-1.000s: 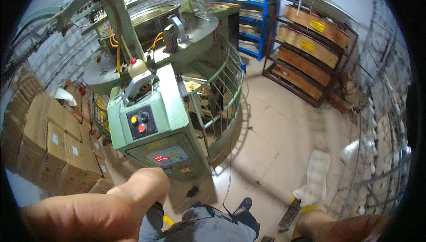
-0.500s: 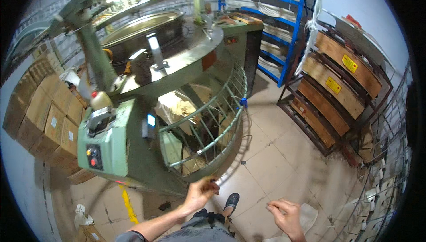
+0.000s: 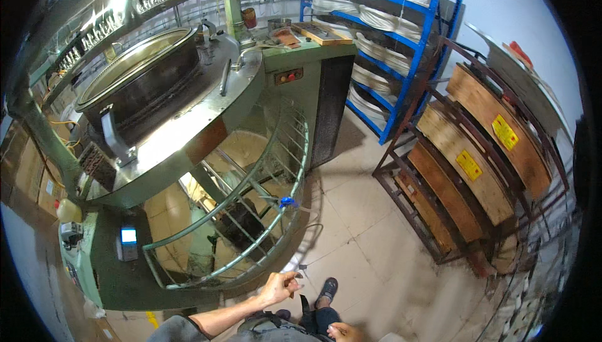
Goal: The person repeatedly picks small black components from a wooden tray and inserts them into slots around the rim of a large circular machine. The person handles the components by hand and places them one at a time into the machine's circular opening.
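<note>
My left hand [image 3: 280,289] reaches out above the tiled floor, close to the near rim of a curved green railing [image 3: 251,246]. Its fingers are curled and pinched together; a small dark bit and a pale bit show at the fingertips, too small to name. Low in the picture, my right hand [image 3: 343,332] is partly cut off by the lower edge. Its fingers are drawn in to the thumb, and whatever they may hold is hidden. The railing belongs to a large round green machine [image 3: 207,132] with a metal drum [image 3: 141,69] on top.
A small lit screen [image 3: 128,236] sits on the machine's left base. A blue clip [image 3: 288,202] hangs on the railing. Behind stands a blue rack [image 3: 419,41] of white coils. On the right, a brown metal rack [image 3: 407,201] holds wooden boards. A cable [image 3: 318,229] lies on the tiles [image 3: 357,267].
My view has turned and come nearer the machine, which shifts left in the picture. My right hand has come in lower and closer to my body; my left hand stays out ahead, fingers pinched.
</note>
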### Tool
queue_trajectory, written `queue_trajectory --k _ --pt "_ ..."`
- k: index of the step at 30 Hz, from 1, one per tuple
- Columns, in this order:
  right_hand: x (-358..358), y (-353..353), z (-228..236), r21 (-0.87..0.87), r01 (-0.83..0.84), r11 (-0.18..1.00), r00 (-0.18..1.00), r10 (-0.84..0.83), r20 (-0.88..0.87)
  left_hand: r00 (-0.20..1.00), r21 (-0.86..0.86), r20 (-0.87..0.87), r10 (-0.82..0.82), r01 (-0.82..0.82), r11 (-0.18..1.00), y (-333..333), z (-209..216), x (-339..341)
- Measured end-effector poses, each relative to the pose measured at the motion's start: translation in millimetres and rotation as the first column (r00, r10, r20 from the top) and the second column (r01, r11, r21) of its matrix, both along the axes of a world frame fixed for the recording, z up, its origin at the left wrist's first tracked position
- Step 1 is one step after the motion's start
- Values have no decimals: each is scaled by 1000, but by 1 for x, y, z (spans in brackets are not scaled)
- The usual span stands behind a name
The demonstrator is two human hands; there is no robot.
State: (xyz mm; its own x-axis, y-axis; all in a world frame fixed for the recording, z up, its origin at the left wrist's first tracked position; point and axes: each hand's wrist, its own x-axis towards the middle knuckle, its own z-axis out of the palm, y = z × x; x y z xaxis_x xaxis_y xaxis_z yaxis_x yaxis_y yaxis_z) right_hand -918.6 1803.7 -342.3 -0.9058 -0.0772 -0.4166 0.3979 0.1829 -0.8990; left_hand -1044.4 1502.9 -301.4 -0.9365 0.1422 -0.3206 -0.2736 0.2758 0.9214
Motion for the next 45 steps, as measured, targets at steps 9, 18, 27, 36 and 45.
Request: queue_trajectory --k 9,18,27,36,45 --pt "-375 56 61 284 -279 917 895 355 -268 949 -62 -24 315 -316 947 64 6 -142" --pt "-667 -28 136 336 -429 839 707 543 -453 832 -17 -118 543 -548 836 46 3 -304" --pt "-947 -98 270 531 -257 807 339 590 -733 741 199 -80 667 -644 739 8 51 -474" --pt "-1233 -151 312 747 -52 663 41 748 -662 490 184 -23 871 -855 485 15 45 -575" --pt "-1263 -157 305 699 -119 705 -128 687 -715 449 281 69 891 -866 415 23 67 -701"
